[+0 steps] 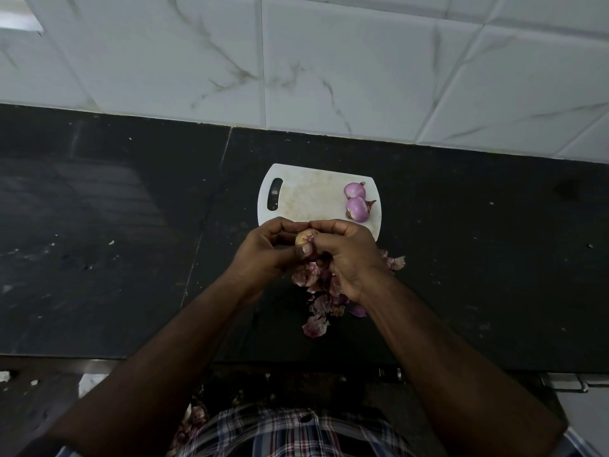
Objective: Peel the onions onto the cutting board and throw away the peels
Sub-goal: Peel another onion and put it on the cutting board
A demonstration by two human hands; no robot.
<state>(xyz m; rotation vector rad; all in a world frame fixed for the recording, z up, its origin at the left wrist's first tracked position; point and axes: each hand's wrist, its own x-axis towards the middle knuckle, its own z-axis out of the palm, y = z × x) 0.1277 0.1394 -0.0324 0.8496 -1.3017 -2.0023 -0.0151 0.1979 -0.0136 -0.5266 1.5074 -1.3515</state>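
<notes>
Both my left hand (263,249) and right hand (346,255) hold the onion (304,239) tight, so I should pull the skin off gently.

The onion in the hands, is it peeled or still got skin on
Partly peeled. The onion shows a pale bare patch on top and purple skin lower down, and fingers of both hands pinch it above the peels.

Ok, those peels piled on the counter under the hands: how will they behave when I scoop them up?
The peels look thin, curled and papery, so probably very light and floppy. They lie in loose separate flakes on the counter, so some will likely slip out or scatter.
</notes>
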